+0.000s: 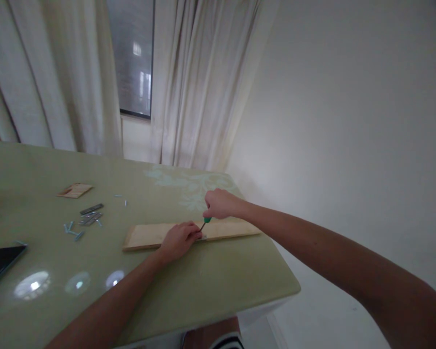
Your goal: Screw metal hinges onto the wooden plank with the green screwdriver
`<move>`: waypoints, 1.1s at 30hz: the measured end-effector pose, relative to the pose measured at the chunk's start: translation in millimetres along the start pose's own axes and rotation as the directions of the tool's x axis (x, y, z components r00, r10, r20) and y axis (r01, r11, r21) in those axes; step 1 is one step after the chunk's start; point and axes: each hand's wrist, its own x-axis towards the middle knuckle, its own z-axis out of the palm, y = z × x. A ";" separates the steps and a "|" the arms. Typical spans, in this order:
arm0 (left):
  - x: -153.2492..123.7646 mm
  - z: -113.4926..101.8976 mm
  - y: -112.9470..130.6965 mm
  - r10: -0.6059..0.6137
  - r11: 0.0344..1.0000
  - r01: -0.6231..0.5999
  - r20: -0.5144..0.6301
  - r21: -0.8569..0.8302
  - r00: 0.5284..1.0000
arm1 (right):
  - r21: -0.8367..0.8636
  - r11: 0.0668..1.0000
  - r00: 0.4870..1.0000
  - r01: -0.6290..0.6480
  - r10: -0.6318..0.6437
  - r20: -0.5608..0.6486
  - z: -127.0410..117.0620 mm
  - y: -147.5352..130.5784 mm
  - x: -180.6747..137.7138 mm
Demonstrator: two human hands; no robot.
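Note:
My right hand [221,203] is closed around the green handle of a screwdriver [207,220]. The screwdriver leans, its thin shaft pointing down and left to a small metal plate [204,237] at the near edge of a long pale wooden board [147,235]. On that board rests my left hand [179,240], fingers pinched together beside the plate and the screwdriver's tip. Whatever lies between those fingertips is hidden. The board lies flat near the table's right end.
Left of the board, several screws [71,232] and a pile of metal plates [91,216] lie on the green table [221,291]. A small wooden piece [75,190] is farther back. A dark flat device [2,261] sits at the left edge. Curtains and a wall stand behind.

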 end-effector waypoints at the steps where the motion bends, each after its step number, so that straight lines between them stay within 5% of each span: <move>1: -0.3 0.3 -0.3 0.002 1.000 -0.002 -0.002 0.005 1.000 | 0.011 1.000 1.000 0.013 -0.013 0.004 -1.8 -0.6 -1.2; 6: -0.6 2.7 -4.0 0.021 1.000 -0.021 0.002 0.008 1.000 | 0.056 0.952 0.954 0.301 -0.300 -0.022 -10.1 7.8 -8.3; 11: -0.2 2.9 -4.6 -0.002 1.000 0.002 -0.011 -0.004 1.000 | 0.109 0.989 0.985 -0.099 0.113 -0.127 -0.3 0.4 2.2; 14: 0.6 3.0 -3.6 -0.012 1.000 0.012 -0.017 -0.006 1.000 | 0.130 0.980 0.978 -0.150 0.166 -0.126 -1.3 -5.8 5.2; 17: 1.5 3.3 -3.6 -0.020 1.000 0.020 -0.021 -0.003 1.000 | 0.223 0.971 0.994 0.083 -0.063 -0.093 -9.6 -2.0 2.5; 20: 2.2 3.4 -3.9 -0.023 1.000 0.023 -0.020 -0.006 1.000 | 0.486 0.810 0.945 0.327 -0.288 -0.155 -9.0 6.5 0.3; 23: 2.1 3.0 -3.0 -0.025 1.000 0.024 -0.025 -0.016 0.999 | 0.639 0.731 0.952 0.241 -0.051 -0.301 10.0 8.3 1.4; 27: 0.8 2.6 -0.3 -0.022 0.999 0.021 -0.037 -0.026 0.999 | 0.698 0.707 0.855 0.115 0.287 -0.431 45.4 -1.8 2.7; 33: -0.3 2.6 1.5 -0.024 1.000 0.023 -0.032 -0.020 0.999 | 0.813 0.468 0.763 0.346 0.365 -0.534 73.5 -8.8 8.6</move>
